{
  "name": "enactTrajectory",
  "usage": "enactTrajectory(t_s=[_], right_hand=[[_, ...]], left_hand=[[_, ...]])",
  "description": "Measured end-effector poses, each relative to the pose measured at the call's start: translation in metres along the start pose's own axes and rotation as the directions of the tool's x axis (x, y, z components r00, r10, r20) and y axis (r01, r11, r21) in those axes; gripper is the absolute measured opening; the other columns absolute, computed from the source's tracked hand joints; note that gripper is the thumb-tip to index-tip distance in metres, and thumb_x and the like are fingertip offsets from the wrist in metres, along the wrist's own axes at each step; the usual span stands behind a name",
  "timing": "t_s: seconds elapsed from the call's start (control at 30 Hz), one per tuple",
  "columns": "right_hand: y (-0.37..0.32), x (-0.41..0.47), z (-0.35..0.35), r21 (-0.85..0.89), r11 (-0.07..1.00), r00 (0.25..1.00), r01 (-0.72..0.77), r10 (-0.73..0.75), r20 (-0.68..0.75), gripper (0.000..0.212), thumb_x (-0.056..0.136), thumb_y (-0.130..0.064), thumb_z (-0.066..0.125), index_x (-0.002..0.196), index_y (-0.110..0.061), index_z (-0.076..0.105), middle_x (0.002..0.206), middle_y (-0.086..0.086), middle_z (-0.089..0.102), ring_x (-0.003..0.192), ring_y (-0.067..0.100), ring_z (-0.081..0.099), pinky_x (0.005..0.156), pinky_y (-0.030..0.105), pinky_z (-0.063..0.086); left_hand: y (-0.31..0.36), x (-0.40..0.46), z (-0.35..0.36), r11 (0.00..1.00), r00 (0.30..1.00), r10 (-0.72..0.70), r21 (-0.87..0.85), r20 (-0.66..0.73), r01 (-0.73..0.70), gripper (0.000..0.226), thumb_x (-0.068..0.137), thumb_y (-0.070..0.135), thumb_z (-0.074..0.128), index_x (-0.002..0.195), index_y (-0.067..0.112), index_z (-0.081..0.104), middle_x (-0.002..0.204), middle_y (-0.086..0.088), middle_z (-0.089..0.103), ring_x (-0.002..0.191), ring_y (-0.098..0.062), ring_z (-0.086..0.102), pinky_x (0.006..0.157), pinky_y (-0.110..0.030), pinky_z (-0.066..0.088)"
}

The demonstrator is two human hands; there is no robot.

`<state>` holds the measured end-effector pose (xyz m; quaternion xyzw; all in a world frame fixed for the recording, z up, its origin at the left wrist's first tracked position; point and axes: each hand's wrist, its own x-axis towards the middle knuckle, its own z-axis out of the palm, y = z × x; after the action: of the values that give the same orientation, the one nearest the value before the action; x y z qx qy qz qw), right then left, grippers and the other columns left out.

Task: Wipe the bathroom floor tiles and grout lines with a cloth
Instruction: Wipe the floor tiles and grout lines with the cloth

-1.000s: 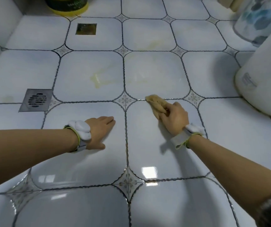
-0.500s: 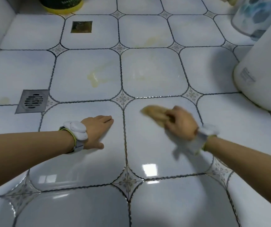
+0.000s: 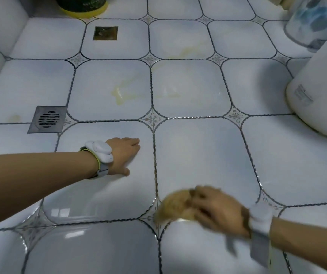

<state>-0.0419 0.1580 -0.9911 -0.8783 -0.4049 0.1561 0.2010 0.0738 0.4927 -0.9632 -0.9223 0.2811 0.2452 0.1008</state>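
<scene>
We see our right hand (image 3: 219, 212) low in the view, smeared by motion blur, its fingers curled over a tan cloth (image 3: 173, 206), so that grip is clamped on the cloth. The cloth lies on the floor tiles (image 3: 198, 155) at the near left corner of the tile in front of us, beside the patterned corner piece where the grout lines (image 3: 154, 165) cross; its outline is too blurred for us to tell how it is folded, and part of it is hidden under the fingers. Our left hand (image 3: 123, 155) rests flat on the neighbouring tile, fingers straight and held together, holding nothing. Each wrist carries a white band; the right one is only a pale blur. Farther out, yellowish stains (image 3: 119, 93) mark two tiles. A grey floor drain (image 3: 48, 119) sits at the left, a small brass one (image 3: 105, 33) beyond it. A yellow-based container (image 3: 81, 6) is cut off by the top edge, and a white rounded fixture (image 3: 320, 91) runs off the right edge, so we cannot make out either in full.
</scene>
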Motion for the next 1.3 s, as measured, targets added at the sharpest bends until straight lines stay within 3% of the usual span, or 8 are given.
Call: enactTrajectory(t_s=[0.27, 0.4, 0.6, 0.73, 0.87, 1.0, 1.2, 1.3], right_hand=[[0.083, 0.15, -0.063, 0.039, 0.73, 0.662, -0.682, 0.639, -0.393, 0.019, 0.085, -0.025, 0.061, 0.096, -0.011, 0.065, 0.094, 0.014, 0.057, 0.084, 0.038, 0.059, 0.066, 0.032, 0.032], [-0.011, 0.165, -0.018, 0.064, 0.833, 0.775, -0.549, 0.536, -0.334, 0.026, 0.09, -0.033, 0.053, 0.113, -0.021, 0.06, 0.1, 0.009, 0.05, 0.09, 0.034, 0.056, 0.077, 0.041, 0.048], [-0.133, 0.129, 0.057, 0.052, 0.994, 0.988, 0.093, -0.099, 0.119, 0.028, 0.088, -0.024, 0.061, 0.116, -0.02, 0.056, 0.116, 0.005, 0.043, 0.094, 0.03, 0.051, 0.064, 0.036, 0.046], [-0.078, 0.148, 0.023, 0.038, 0.996, 0.988, -0.083, 0.087, -0.124, 0.031, 0.089, -0.031, 0.053, 0.119, -0.024, 0.057, 0.104, 0.005, 0.049, 0.089, 0.03, 0.055, 0.07, 0.039, 0.048], [0.02, 0.164, -0.049, 0.041, 0.759, 0.693, -0.65, 0.613, -0.379, 0.021, 0.089, -0.031, 0.057, 0.105, -0.019, 0.064, 0.097, 0.014, 0.057, 0.088, 0.039, 0.06, 0.07, 0.034, 0.042], [0.026, 0.141, -0.053, 0.107, 0.624, 0.544, -0.774, 0.742, -0.392, 0.026, 0.091, -0.03, 0.055, 0.11, -0.014, 0.064, 0.101, 0.016, 0.055, 0.091, 0.039, 0.058, 0.074, 0.036, 0.045], [-0.083, 0.079, 0.029, 0.074, 0.971, 0.962, -0.228, 0.237, -0.137, 0.029, 0.095, -0.036, 0.046, 0.121, -0.029, 0.056, 0.111, -0.002, 0.05, 0.093, 0.023, 0.052, 0.073, 0.035, 0.046], [-0.067, 0.047, 0.027, 0.059, 0.99, 0.985, -0.132, 0.137, -0.104, 0.022, 0.088, -0.035, 0.051, 0.108, -0.028, 0.056, 0.098, -0.006, 0.044, 0.08, 0.016, 0.048, 0.063, 0.032, 0.045]], left_hand=[[-0.024, -0.067, 0.0, 0.988, 0.985, -0.109, -0.125, -0.132, 0.092, 0.022, 0.089, 0.045, 0.052, 0.085, 0.028, 0.065, 0.091, 0.01, 0.066, 0.079, -0.013, 0.058, 0.075, -0.03, 0.051], [-0.045, -0.099, 0.026, 0.964, 0.96, -0.232, -0.167, -0.156, 0.205, 0.029, 0.094, 0.045, 0.046, 0.097, 0.027, 0.069, 0.097, 0.011, 0.069, 0.087, -0.012, 0.061, 0.076, -0.027, 0.048], [-0.064, -0.103, 0.039, 0.968, 0.968, -0.236, -0.107, -0.087, 0.227, 0.033, 0.097, 0.04, 0.038, 0.094, 0.023, 0.065, 0.096, 0.006, 0.068, 0.085, -0.017, 0.061, 0.071, -0.027, 0.045], [-0.06, -0.091, 0.03, 0.966, 0.968, -0.23, -0.147, -0.104, 0.214, 0.025, 0.094, 0.037, 0.047, 0.085, 0.021, 0.064, 0.091, 0.003, 0.068, 0.081, -0.02, 0.061, 0.069, -0.027, 0.047], [-0.059, -0.084, 0.021, 0.966, 0.965, -0.215, -0.177, -0.15, 0.188, 0.017, 0.09, 0.032, 0.051, 0.078, 0.023, 0.058, 0.088, 0.003, 0.066, 0.078, -0.021, 0.061, 0.072, -0.031, 0.051], [-0.059, -0.079, 0.02, 0.975, 0.963, -0.199, -0.137, -0.179, 0.176, 0.019, 0.094, 0.03, 0.044, 0.085, 0.019, 0.057, 0.09, 0.003, 0.064, 0.078, -0.022, 0.059, 0.071, -0.032, 0.049], [-0.035, -0.046, 0.009, 0.991, 0.979, -0.098, -0.105, -0.178, 0.08, 0.029, 0.099, 0.032, 0.031, 0.077, 0.018, 0.045, 0.088, 0.0, 0.06, 0.075, -0.021, 0.052, 0.069, -0.032, 0.042], [-0.017, -0.023, -0.009, 0.993, 0.976, -0.048, -0.116, -0.212, 0.024, 0.038, 0.099, 0.039, 0.034, 0.073, 0.016, 0.049, 0.08, 0.003, 0.056, 0.078, -0.022, 0.055, 0.068, -0.03, 0.041]])
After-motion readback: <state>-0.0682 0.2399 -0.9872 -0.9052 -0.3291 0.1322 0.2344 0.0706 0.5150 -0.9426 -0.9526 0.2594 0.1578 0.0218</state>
